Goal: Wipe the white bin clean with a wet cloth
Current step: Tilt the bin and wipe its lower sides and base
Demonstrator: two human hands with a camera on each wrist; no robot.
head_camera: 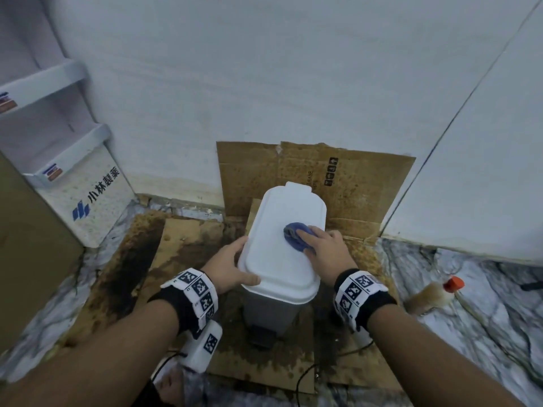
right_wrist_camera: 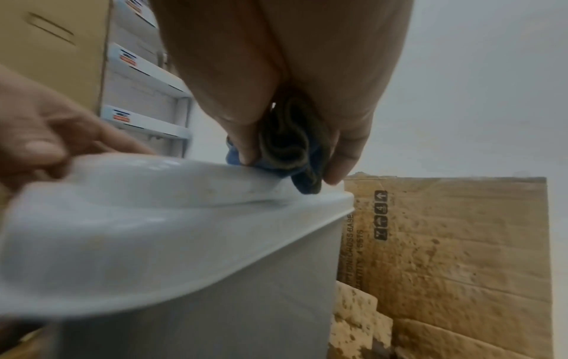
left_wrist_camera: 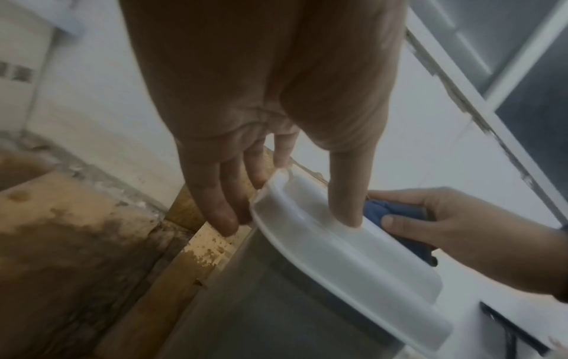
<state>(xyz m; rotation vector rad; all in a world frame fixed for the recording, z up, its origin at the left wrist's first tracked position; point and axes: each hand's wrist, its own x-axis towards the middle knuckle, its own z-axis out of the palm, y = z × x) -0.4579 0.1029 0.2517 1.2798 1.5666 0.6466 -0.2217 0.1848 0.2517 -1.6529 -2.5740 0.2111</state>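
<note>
A white bin (head_camera: 279, 259) with a domed lid (left_wrist_camera: 322, 243) and a grey body stands on stained cardboard in the middle of the head view. My left hand (head_camera: 229, 265) grips the lid's near left corner, thumb (left_wrist_camera: 347, 194) on top and fingers (left_wrist_camera: 215, 206) down the side. My right hand (head_camera: 323, 248) holds a bunched blue cloth (head_camera: 293, 233) and presses it on the lid's right half. The right wrist view shows the cloth (right_wrist_camera: 288, 150) pinched between thumb and fingers against the lid (right_wrist_camera: 153, 218).
Stained cardboard (head_camera: 352, 177) covers the floor and leans on the wall behind the bin. A white shelf rack (head_camera: 88, 201) and a brown box (head_camera: 29, 245) stand at left. A bottle with an orange cap (head_camera: 432, 292) lies on the marble floor at right. The bin's pedal (head_camera: 261, 336) faces me.
</note>
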